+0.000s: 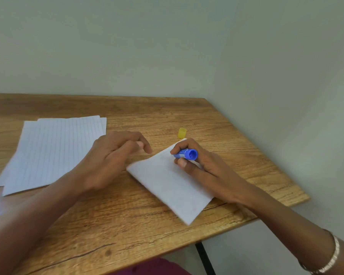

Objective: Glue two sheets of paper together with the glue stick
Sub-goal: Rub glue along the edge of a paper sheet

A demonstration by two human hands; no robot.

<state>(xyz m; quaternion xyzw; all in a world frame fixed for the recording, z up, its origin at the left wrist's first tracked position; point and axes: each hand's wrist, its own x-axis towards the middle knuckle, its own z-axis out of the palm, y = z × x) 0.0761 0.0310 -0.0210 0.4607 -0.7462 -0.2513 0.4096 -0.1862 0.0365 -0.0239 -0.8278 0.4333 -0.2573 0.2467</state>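
A pale grey-green plaster wall [167,46] fills the upper half of the frame and wraps round the right side. Below it a brown wood-grain table [127,225] spans the lower half, its right edge running diagonally down toward the bottom centre, where a thin black metal leg [204,257] shows beneath it.

On the table at centre left lies a loose stack of white lined paper sheets [52,151], flat and slightly fanned. Well apart from it, right of centre, lies a smaller plain white sheet of paper [167,187], turned at an angle with one corner pointing toward the bottom of the frame.

The left hand [111,157] sits in the middle of the frame between the two lots of paper, fingers loosely curled with nothing in them. Its fingertips are just beside the white sheet's upper-left edge; whether they touch it cannot be told.

The right hand [205,167] rests over the upper right part of the white sheet, thumb and fingers wrapped round a blue plastic glue stick [187,154]. The stick's round base faces the camera – its working end is hidden behind the fingers, so contact with the paper cannot be told.

Just above that hand, a small yellow plastic cap [182,132] stands on the bare table, near the sheet's top corner.

A thin silver bracelet [334,257] circles the right forearm at lower right.
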